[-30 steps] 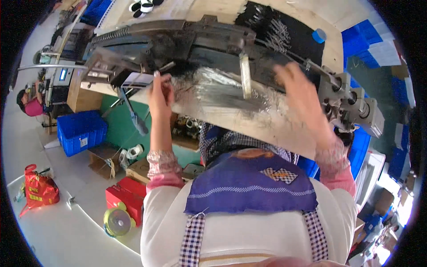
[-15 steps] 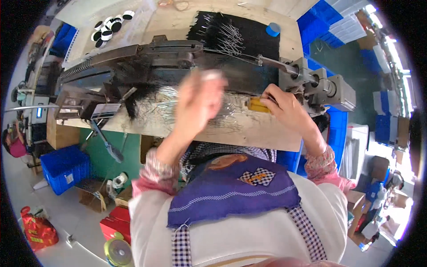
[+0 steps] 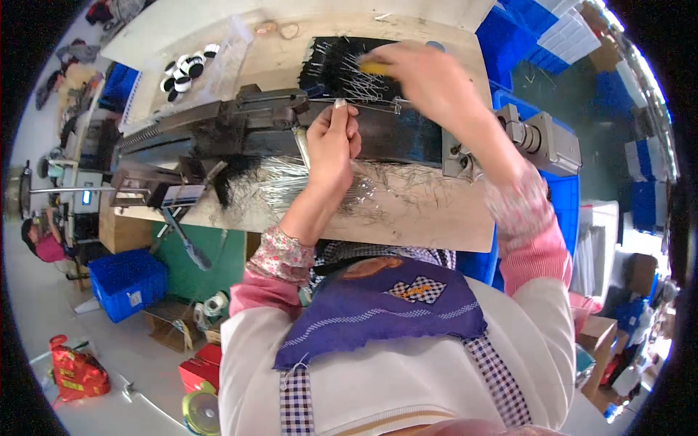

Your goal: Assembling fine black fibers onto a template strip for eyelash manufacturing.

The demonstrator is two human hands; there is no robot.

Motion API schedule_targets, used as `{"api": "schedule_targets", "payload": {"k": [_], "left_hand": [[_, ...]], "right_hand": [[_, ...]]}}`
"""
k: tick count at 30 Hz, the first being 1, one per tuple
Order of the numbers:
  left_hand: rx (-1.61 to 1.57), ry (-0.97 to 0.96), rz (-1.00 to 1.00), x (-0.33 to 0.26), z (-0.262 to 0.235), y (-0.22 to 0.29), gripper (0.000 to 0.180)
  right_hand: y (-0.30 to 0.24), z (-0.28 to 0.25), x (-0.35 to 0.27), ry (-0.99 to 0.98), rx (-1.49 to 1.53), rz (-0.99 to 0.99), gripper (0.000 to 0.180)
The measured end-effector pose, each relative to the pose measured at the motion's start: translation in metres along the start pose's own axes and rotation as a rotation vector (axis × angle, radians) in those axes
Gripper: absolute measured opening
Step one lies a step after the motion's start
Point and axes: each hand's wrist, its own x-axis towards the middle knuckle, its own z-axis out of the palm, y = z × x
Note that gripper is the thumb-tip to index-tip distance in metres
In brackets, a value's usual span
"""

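Observation:
My left hand (image 3: pixel 332 147) is closed, its thumb pressed against the fingers, in front of the dark metal bench machine (image 3: pixel 254 112). What it pinches is hidden or too thin to make out; a thin wire runs close to its fingertips. A pale lever handle (image 3: pixel 301 145) stands just beside it. My right hand (image 3: pixel 429 76), blurred, grips a small yellow block-like tool (image 3: pixel 374 68) above the black cloth (image 3: pixel 309 81). Several looped metal wires (image 3: pixel 360 89) lie on that cloth. More loose straight wires (image 3: pixel 280 182) are heaped on the wooden bench nearer me.
A clear plastic tray (image 3: pixel 233 47) with black and white round pieces (image 3: pixel 190 67) stands at the back left. Metal cylinder fittings (image 3: pixel 542 138) sit at the machine's right end. Blue crates (image 3: pixel 127 283) stand on the floor. A blue round lid (image 3: pixel 435 46) is partly hidden behind my right hand.
My right hand has lifted the yellow tool from the bench's front right and carried it far and left over the cloth. My left hand has moved slightly farther and is less blurred.

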Motion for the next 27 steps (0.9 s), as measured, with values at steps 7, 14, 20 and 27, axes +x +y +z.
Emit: {"api": "schedule_targets", "payload": {"k": [7, 14, 20, 27], "left_hand": [[-0.027, 0.025, -0.057, -0.008, 0.008, 0.002, 0.019], [-0.134, -0.01, -0.05, -0.003, 0.002, 0.002, 0.027], [-0.106, -0.248, -0.108, 0.002, 0.006, -0.009, 0.062], [-0.8, -0.252, -0.277, 0.002, -0.006, 0.029, 0.085]], "right_hand": [[-0.003, 0.032, 0.019, -0.52, 0.514, 0.189, 0.028], [0.0, 0.016, 0.031, -0.602, 0.857, 0.449, 0.03], [0.008, 0.015, 0.042, -0.782, 0.903, 0.525, 0.034], [0.001, -0.018, 0.035, -0.401, -0.099, 0.194, 0.041]]}}
